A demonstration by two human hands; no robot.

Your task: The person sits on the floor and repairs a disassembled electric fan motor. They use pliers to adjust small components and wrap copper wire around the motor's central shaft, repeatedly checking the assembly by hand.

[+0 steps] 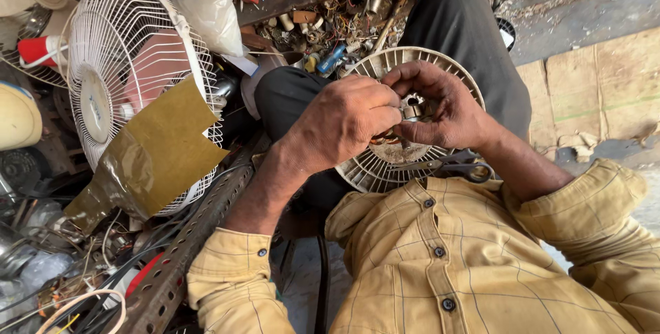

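Note:
My left hand [344, 124] and my right hand [440, 104] meet over a round cream ribbed fan housing [364, 169] that rests on my lap. Between the fingertips of both hands sits a small metal part [411, 110]. Copper-coloured winding [386, 139] shows just under my left hand, at the housing's centre. A pair of dark-handled scissors [454, 167] lies on the housing's near edge, below my right wrist. How each finger grips the small part is partly hidden.
A white wire fan guard [130, 52] patched with brown tape [155, 152] stands at the left. A perforated metal angle bar [192, 245] runs beside my left forearm. Loose wires and small parts [323, 25] crowd the back. Cardboard [598, 86] covers the floor at right.

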